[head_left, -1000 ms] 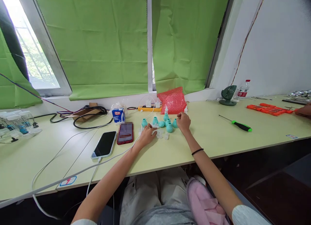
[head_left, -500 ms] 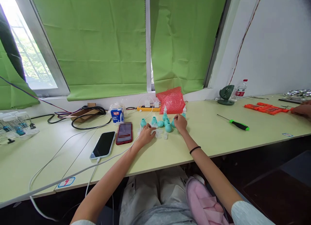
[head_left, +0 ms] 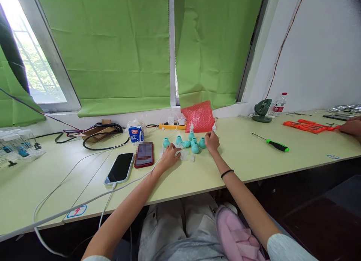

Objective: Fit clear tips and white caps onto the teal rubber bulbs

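Observation:
Several small teal bulb-shaped pieces (head_left: 194, 147) stand in a cluster on the pale yellow table (head_left: 254, 159), with small clear plastic bits (head_left: 186, 155) in front of them. My left hand (head_left: 168, 157) rests on the table with curled fingers pinching a small clear piece. My right hand (head_left: 212, 141) sits just right of the cluster, fingers bent, beside one teal piece (head_left: 202, 142). What the right fingers hold is hidden.
A red bubble-wrap bag (head_left: 199, 117) and a yellow power strip (head_left: 172, 125) lie behind the cluster. Two phones (head_left: 121, 167), a milk carton (head_left: 135, 133) and cables lie left. A green-handled screwdriver (head_left: 273, 143), small fan (head_left: 262, 110) and orange parts (head_left: 308, 126) lie right, by another person's hand (head_left: 351, 126).
My right hand drew left against the teal pieces, then eased slightly right again, leaving one teal piece uncovered beside it. My left hand has stayed in place.

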The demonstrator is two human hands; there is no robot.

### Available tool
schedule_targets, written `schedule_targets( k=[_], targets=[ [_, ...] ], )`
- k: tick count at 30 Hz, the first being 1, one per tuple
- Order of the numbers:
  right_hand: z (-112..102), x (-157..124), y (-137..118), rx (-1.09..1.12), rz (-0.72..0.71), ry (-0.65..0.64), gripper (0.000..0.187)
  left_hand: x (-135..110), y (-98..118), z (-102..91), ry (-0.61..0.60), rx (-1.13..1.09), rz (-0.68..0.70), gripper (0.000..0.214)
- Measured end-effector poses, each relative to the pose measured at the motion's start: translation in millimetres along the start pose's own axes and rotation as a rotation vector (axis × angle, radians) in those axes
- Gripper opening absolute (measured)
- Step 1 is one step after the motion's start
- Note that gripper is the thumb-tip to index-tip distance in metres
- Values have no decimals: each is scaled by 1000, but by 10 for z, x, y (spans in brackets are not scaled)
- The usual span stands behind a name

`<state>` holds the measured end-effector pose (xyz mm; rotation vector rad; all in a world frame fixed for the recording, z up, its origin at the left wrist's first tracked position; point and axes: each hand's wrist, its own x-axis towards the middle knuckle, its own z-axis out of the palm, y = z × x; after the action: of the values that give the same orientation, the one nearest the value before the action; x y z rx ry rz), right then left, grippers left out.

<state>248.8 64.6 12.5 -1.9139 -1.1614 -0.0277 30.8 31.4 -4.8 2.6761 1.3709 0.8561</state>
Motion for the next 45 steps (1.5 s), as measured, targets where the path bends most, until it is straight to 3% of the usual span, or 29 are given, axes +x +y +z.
schedule_targets(
  k=[16,22,31,42,45],
  targets=[
    [-4,166,332,-162,118,-212,24,3,17,-3,-7,22,-13,30],
    [-16,165,312,-152,51,-125,35,2,3,3,-6,25,-2,30],
    [-63,136,248,-145,-44,-39,18,3,1,11,-2,28,5,30],
    [-68,80,174,-148,-24,20,13,11,-22,30,5,26,11,30],
    [-89,84,113,-120,-37,107,20,6,-30,35,8,27,15,29]
  ],
)
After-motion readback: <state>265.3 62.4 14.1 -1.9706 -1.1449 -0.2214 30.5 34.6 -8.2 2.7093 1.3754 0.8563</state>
